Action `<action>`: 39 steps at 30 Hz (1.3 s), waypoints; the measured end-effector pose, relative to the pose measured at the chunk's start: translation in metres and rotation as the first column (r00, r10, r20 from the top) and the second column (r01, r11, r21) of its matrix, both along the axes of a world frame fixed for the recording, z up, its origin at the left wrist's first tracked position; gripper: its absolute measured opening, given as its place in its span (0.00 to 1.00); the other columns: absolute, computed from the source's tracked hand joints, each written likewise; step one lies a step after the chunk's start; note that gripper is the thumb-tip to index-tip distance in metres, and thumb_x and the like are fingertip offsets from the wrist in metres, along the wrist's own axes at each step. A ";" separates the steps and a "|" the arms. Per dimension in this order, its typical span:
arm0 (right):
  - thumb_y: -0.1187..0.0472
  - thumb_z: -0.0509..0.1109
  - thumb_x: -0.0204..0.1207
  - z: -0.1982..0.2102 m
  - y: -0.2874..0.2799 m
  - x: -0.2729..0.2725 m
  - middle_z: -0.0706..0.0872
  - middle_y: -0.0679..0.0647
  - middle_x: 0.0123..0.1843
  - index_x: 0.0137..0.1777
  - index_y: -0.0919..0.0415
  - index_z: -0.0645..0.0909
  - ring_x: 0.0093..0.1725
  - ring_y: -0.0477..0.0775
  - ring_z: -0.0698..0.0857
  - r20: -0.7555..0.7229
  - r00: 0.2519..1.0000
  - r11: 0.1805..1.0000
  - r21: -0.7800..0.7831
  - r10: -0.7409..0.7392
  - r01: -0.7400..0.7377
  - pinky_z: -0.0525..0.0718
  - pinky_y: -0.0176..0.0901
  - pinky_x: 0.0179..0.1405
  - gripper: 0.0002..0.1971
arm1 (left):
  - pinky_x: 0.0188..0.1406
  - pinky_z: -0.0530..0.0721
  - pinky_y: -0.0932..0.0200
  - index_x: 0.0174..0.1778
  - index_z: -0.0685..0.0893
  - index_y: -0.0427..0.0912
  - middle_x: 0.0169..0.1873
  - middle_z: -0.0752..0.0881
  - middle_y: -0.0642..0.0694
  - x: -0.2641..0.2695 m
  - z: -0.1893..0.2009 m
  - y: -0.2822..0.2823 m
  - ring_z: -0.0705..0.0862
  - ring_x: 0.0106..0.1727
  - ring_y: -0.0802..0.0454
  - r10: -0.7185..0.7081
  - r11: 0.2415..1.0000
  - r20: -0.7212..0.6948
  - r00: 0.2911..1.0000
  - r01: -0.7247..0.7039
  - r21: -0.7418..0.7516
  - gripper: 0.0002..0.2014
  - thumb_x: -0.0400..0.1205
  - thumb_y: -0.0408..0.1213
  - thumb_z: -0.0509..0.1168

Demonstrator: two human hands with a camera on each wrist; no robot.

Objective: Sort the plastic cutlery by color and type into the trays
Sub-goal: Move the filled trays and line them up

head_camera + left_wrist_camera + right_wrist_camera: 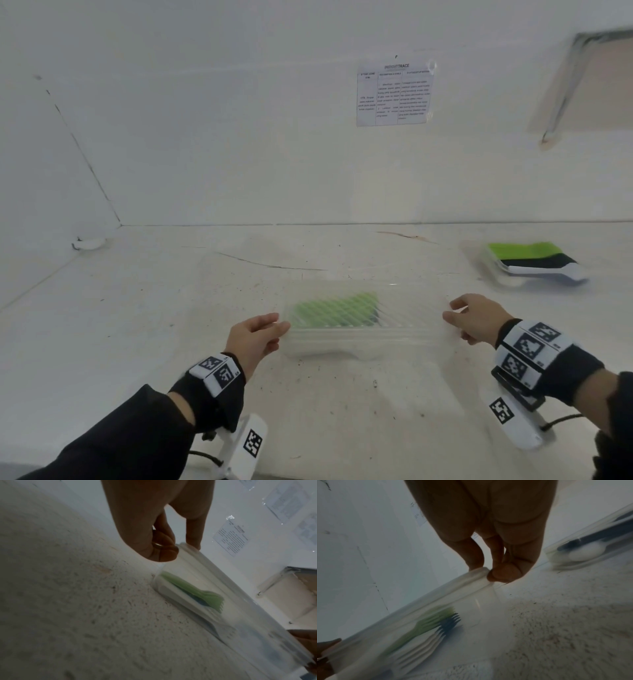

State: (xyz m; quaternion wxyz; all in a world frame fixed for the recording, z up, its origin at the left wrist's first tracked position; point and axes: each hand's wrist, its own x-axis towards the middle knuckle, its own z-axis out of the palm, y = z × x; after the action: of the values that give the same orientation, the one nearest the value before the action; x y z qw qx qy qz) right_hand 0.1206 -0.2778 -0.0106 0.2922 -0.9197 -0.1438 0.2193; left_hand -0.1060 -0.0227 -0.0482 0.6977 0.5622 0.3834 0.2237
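A clear plastic tray [363,339] stands on the white table in front of me, blurred by motion. Inside lie green forks [334,310], and the wrist views add dark blue forks [449,623] and white forks [419,650] beside the green forks [193,588]. My left hand [270,330] pinches the tray's left rim [185,549]. My right hand [455,317] pinches its right rim [477,572]. A second clear tray [524,270] at the far right holds green, black and white cutlery, with a white spoon [586,553] showing in the right wrist view.
White walls close the table at the back and the left. A printed sheet [394,94] is stuck to the back wall. A small white object [89,244] lies in the far left corner. The tabletop [137,325] is speckled and cracked.
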 end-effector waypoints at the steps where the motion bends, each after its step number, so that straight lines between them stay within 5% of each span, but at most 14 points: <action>1: 0.58 0.64 0.81 -0.002 0.000 -0.001 0.78 0.60 0.49 0.69 0.68 0.71 0.31 0.51 0.78 0.000 1.000 1.000 0.015 -0.006 0.006 0.80 0.39 0.31 0.20 | 0.28 0.83 0.68 0.53 0.82 0.36 0.36 0.83 0.44 0.000 -0.001 -0.001 0.80 0.33 0.52 0.005 1.000 0.010 1.000 -0.005 -0.016 0.13 0.74 0.25 0.72; 5: 0.58 0.63 0.81 -0.007 0.000 -0.004 0.75 0.59 0.53 0.70 0.65 0.70 0.33 0.54 0.79 -0.016 0.999 0.997 0.064 -0.049 0.050 0.81 0.40 0.29 0.20 | 0.26 0.85 0.67 0.51 0.81 0.35 0.38 0.83 0.43 0.001 0.000 -0.001 0.79 0.34 0.51 -0.002 0.990 -0.009 1.000 0.001 -0.144 0.10 0.76 0.26 0.71; 9: 0.61 0.65 0.80 -0.010 0.000 -0.001 0.78 0.61 0.49 0.73 0.69 0.68 0.32 0.55 0.79 -0.226 0.967 0.970 0.178 -0.121 0.163 0.85 0.47 0.37 0.23 | 0.22 0.85 0.67 0.42 0.81 0.31 0.37 0.82 0.40 0.004 0.006 0.001 0.78 0.36 0.49 -0.033 0.959 -0.059 0.998 0.015 -0.283 0.01 0.78 0.25 0.68; 13: 0.67 0.68 0.78 -0.007 -0.002 0.004 0.79 0.60 0.39 0.69 0.73 0.72 0.30 0.55 0.79 -0.324 0.935 0.951 0.214 -0.145 0.221 0.85 0.41 0.23 0.21 | 0.19 0.83 0.67 0.41 0.80 0.30 0.37 0.80 0.38 0.009 0.010 0.008 0.77 0.35 0.48 -0.074 0.960 -0.117 0.990 0.039 -0.279 0.02 0.79 0.23 0.65; 18: 0.63 0.66 0.80 -0.007 0.002 0.001 0.77 0.57 0.38 0.70 0.71 0.71 0.31 0.53 0.79 -0.213 0.970 0.983 0.114 -0.118 0.144 0.84 0.44 0.39 0.21 | 0.18 0.83 0.67 0.41 0.79 0.30 0.36 0.79 0.38 0.010 0.018 0.006 0.77 0.35 0.48 -0.096 0.968 -0.165 0.982 0.053 -0.247 0.03 0.80 0.23 0.64; 20: 0.61 0.62 0.82 -0.005 0.006 -0.003 0.78 0.58 0.44 0.72 0.70 0.68 0.34 0.55 0.81 -0.176 0.981 0.994 0.053 -0.086 0.097 0.85 0.46 0.43 0.21 | 0.19 0.82 0.64 0.43 0.77 0.33 0.34 0.76 0.41 0.013 0.024 0.005 0.76 0.32 0.48 -0.129 0.977 -0.253 0.959 0.080 -0.196 0.02 0.80 0.26 0.64; 22: 0.60 0.56 0.84 -0.005 0.014 -0.006 0.77 0.63 0.59 0.73 0.69 0.66 0.50 0.62 0.82 -0.078 0.995 0.998 -0.042 -0.055 0.052 0.83 0.50 0.49 0.21 | 0.27 0.78 0.59 0.51 0.75 0.37 0.37 0.75 0.43 0.025 0.027 0.003 0.75 0.33 0.47 -0.132 0.990 -0.420 0.898 0.138 -0.017 0.06 0.81 0.32 0.63; 24: 0.58 0.52 0.84 -0.006 0.025 -0.010 0.70 0.67 0.72 0.75 0.70 0.63 0.66 0.66 0.75 0.071 0.997 0.991 -0.133 -0.012 0.022 0.76 0.51 0.63 0.22 | 0.40 0.78 0.55 0.63 0.72 0.40 0.49 0.77 0.41 0.040 0.028 0.001 0.78 0.44 0.44 -0.072 0.947 -0.536 0.841 0.227 0.229 0.14 0.83 0.41 0.59; 26: 0.55 0.50 0.85 -0.007 0.036 -0.012 0.64 0.67 0.76 0.79 0.66 0.56 0.72 0.67 0.71 0.152 0.988 0.987 -0.159 0.028 -0.003 0.71 0.51 0.68 0.25 | 0.55 0.77 0.52 0.72 0.68 0.39 0.62 0.78 0.35 0.055 0.025 0.002 0.78 0.60 0.38 -0.003 0.866 -0.582 0.813 0.293 0.405 0.20 0.85 0.43 0.55; 28: 0.52 0.47 0.86 -0.007 0.043 -0.009 0.62 0.66 0.77 0.81 0.61 0.53 0.72 0.68 0.72 0.171 0.984 0.986 -0.167 0.055 -0.026 0.71 0.53 0.68 0.26 | 0.63 0.73 0.52 0.76 0.65 0.38 0.69 0.75 0.33 0.066 0.021 0.006 0.75 0.67 0.37 0.019 0.788 -0.602 0.799 0.358 0.500 0.22 0.87 0.42 0.52; 31: 0.51 0.47 0.86 -0.006 0.048 -0.002 0.64 0.66 0.75 0.79 0.62 0.57 0.69 0.68 0.74 0.188 0.981 0.985 -0.174 0.052 -0.019 0.73 0.53 0.65 0.25 | 0.59 0.73 0.53 0.77 0.64 0.42 0.69 0.72 0.31 0.076 0.015 0.010 0.76 0.65 0.35 0.011 0.716 -0.638 0.770 0.439 0.543 0.21 0.88 0.42 0.47; 35: 0.58 0.46 0.87 -0.013 0.049 0.000 0.68 0.67 0.70 0.74 0.67 0.62 0.66 0.68 0.74 0.196 0.978 0.988 -0.149 0.066 -0.037 0.74 0.52 0.64 0.20 | 0.56 0.73 0.54 0.77 0.63 0.45 0.66 0.75 0.30 0.080 0.009 0.012 0.78 0.61 0.35 -0.033 0.709 -0.648 0.761 0.475 0.522 0.21 0.88 0.43 0.43; 39: 0.55 0.47 0.86 -0.020 0.052 0.005 0.70 0.66 0.67 0.72 0.65 0.63 0.62 0.70 0.77 0.200 0.979 0.993 -0.114 0.039 -0.016 0.74 0.52 0.59 0.20 | 0.53 0.73 0.54 0.75 0.61 0.41 0.62 0.79 0.29 0.081 0.012 0.012 0.80 0.60 0.36 -0.038 0.694 -0.656 0.754 0.493 0.525 0.20 0.89 0.44 0.41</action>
State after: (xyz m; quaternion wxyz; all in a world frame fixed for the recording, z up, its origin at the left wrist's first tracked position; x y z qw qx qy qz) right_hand 0.1257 -0.2258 -0.0308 0.2209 -0.9500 -0.1730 0.1368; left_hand -0.0247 -0.0104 -0.0366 0.3141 0.8667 0.3847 0.0467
